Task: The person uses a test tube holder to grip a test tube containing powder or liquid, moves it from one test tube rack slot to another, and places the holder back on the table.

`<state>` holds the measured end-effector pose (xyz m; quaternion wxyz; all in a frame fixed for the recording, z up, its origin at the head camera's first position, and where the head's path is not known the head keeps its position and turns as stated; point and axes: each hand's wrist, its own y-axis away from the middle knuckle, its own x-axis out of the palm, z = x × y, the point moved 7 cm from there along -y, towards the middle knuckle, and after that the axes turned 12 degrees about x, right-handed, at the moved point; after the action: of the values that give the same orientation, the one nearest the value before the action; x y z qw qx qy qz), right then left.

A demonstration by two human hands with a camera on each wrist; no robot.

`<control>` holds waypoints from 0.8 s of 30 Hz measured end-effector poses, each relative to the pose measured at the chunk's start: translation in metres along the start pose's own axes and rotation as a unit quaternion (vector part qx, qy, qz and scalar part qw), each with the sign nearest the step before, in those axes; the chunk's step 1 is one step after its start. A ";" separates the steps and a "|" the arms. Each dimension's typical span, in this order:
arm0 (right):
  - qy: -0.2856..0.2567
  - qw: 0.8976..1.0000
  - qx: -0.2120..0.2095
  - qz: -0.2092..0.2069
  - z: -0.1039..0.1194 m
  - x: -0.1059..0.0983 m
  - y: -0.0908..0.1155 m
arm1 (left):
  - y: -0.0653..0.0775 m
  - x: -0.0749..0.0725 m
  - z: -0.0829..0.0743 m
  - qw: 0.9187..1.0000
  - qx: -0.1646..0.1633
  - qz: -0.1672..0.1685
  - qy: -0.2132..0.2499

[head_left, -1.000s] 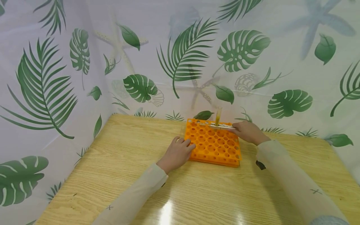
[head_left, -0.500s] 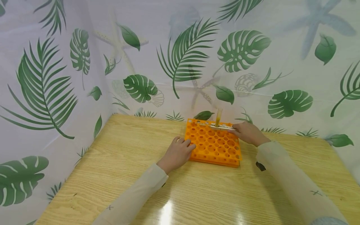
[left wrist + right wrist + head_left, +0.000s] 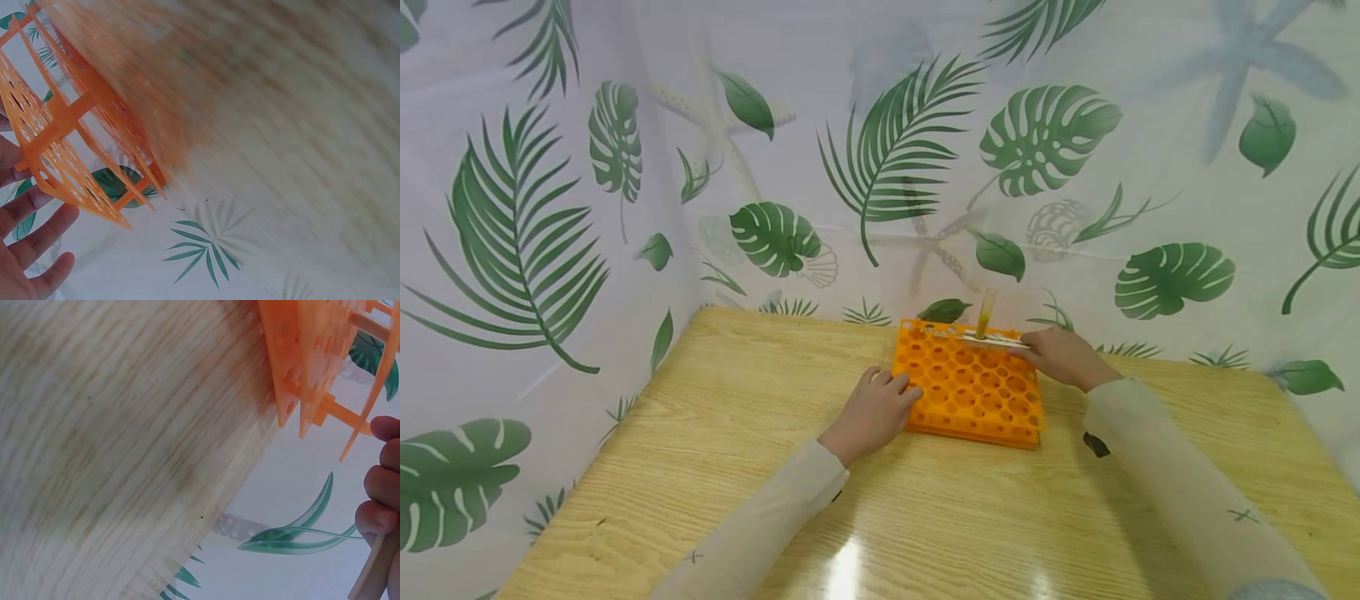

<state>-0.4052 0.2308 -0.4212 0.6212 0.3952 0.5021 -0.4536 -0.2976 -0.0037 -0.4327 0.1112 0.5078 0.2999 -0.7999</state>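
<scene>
An orange test tube rack [image 3: 958, 425] with rows of round holes stands on the table. At its back row, a glass test tube [image 3: 987, 308] with yellow liquid rises above the top plate, leaning slightly right. A pale wooden test tube clamp [image 3: 1000, 342] reaches round the tube. My right hand [image 3: 1062, 357] grips the clamp's other end; its handle [image 3: 373, 572] sticks out below the curled fingers in the right wrist view. My left hand [image 3: 874, 412] holds the rack's left side, fingertips over the edge of the upper plate. The tube's lower part is hidden inside the rack.
The wood-grain table [image 3: 737, 417] extends around the rack on every side. Behind it hangs a white cloth [image 3: 850, 150] printed with green leaves, close to the rack's back edge. Another cloth wall stands at the left.
The test tube's top has tilted a little to the right. Both hands and the rack keep their places; the whole head view has shifted down slightly.
</scene>
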 end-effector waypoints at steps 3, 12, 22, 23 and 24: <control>0.003 1.000 0.002 0.002 0.000 -0.001 0.000 | 0.000 0.001 0.000 1.000 0.000 0.000 0.000; 0.011 1.000 0.001 -0.001 0.000 -0.002 -0.001 | 0.000 -0.002 -0.001 1.000 -0.002 0.003 0.002; -0.009 1.000 -0.008 0.004 0.002 0.000 -0.001 | 0.001 -0.003 -0.001 1.000 -0.001 0.006 -0.003; -0.010 1.000 -0.010 0.003 0.002 -0.001 -0.001 | 0.001 -0.003 -0.001 1.000 -0.001 0.006 -0.003; -0.011 1.000 -0.012 0.003 0.002 -0.001 0.000 | 0.001 -0.003 -0.001 1.000 -0.001 0.006 -0.004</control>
<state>-0.4049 0.2287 -0.4202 0.6327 0.3846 0.4996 -0.4496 -0.2950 -0.0041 -0.4306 0.1178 0.5062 0.2976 -0.8009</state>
